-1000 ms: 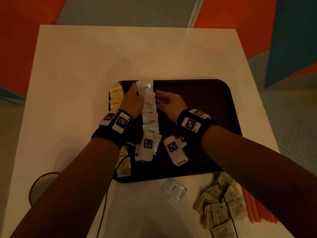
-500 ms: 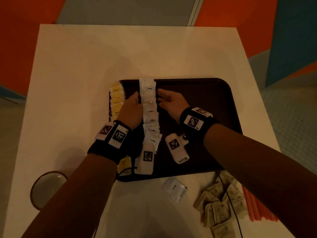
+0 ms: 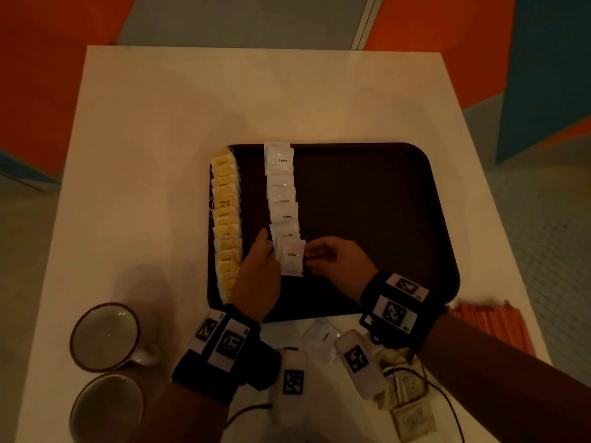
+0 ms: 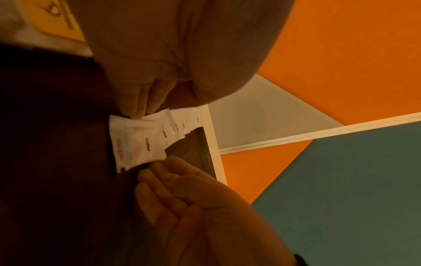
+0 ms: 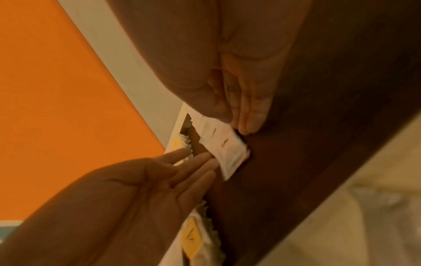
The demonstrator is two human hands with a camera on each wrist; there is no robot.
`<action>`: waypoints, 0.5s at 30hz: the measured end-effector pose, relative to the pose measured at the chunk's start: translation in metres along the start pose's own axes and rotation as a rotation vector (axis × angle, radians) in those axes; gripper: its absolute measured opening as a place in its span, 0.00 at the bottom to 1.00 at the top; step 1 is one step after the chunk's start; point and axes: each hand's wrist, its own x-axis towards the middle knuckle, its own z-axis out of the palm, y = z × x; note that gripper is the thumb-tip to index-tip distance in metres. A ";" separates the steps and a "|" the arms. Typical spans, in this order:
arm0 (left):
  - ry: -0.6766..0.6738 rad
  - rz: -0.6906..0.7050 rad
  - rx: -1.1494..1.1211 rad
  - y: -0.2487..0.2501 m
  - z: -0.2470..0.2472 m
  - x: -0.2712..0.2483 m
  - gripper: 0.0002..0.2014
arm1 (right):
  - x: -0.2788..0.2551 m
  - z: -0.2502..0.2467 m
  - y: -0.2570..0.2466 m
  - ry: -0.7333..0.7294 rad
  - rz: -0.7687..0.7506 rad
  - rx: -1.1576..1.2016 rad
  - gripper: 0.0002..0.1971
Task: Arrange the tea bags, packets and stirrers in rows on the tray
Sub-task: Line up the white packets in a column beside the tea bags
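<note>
A dark brown tray lies on the white table. Along its left edge runs a row of yellow tea bags. Beside it runs a row of overlapping white coffee packets. My left hand and right hand flank the nearest coffee packet. In the left wrist view, straight left fingertips touch the nearest packet's one edge. In the right wrist view, right fingertips stand against the other edge of that packet. Neither hand holds anything.
Two cups stand at the table's front left. A loose coffee packet lies just off the tray's near edge. Brown sugar packets and orange stirrers lie at the front right. The tray's right half is bare.
Both hands have slid from the far part of the coffee row towards me, to its nearest packet. The head view has shifted, bringing the cups into sight.
</note>
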 end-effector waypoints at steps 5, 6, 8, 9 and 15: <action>0.021 0.042 0.243 -0.001 -0.001 -0.001 0.25 | -0.009 0.006 -0.006 0.032 -0.044 0.030 0.17; 0.043 0.038 0.231 -0.001 0.000 -0.001 0.26 | -0.011 0.006 -0.007 0.031 -0.048 0.048 0.19; 0.065 0.020 0.165 -0.002 -0.001 0.001 0.27 | -0.014 0.007 -0.008 0.017 -0.057 0.071 0.21; 0.070 0.002 0.146 -0.002 -0.002 0.002 0.28 | -0.014 0.007 -0.007 0.008 -0.062 0.082 0.22; 0.047 0.005 0.102 -0.003 0.001 0.004 0.27 | -0.017 0.009 -0.004 -0.008 -0.104 0.131 0.24</action>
